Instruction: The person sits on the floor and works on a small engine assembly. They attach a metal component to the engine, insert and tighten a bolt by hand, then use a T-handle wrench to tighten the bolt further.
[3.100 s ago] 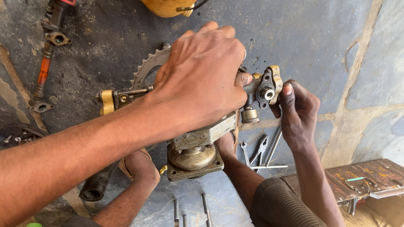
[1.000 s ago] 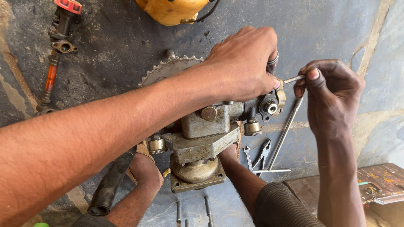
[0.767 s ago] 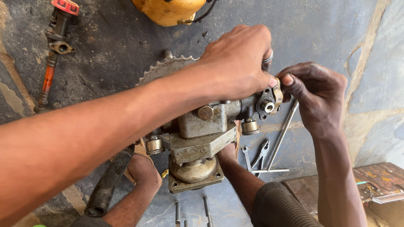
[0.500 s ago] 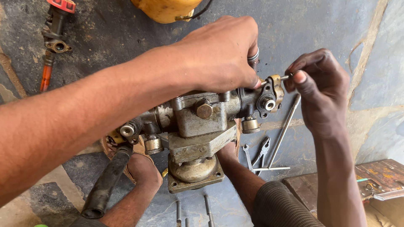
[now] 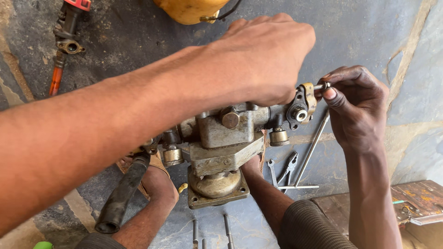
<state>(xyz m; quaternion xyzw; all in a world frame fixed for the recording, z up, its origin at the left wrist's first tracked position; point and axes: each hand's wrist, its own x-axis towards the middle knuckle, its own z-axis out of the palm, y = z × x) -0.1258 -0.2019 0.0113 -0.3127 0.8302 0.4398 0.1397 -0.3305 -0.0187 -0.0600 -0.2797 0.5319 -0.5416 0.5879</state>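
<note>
At the right end of the grey metal pump body [image 5: 221, 138], right hand [image 5: 355, 108] pinches a small steel pin [image 5: 321, 85] lying left-right into the brass-coloured lever bracket [image 5: 304, 102]; left hand [image 5: 263, 60] clamps the top.

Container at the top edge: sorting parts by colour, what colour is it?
Yellow container, seen in the head view.

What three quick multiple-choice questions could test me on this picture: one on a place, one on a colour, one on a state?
1. Where do the pliers lie?
A. On the ground below the right hand
B. On the yellow container
C. In the left hand

2. What colour is that container?
A. Blue
B. Yellow
C. White

3. How is the left hand?
A. Lifted clear
B. Holding pliers
C. Pressed on the metal pump body

A: beside the spanner. B: plainly yellow. C: palm covers its top.
</note>
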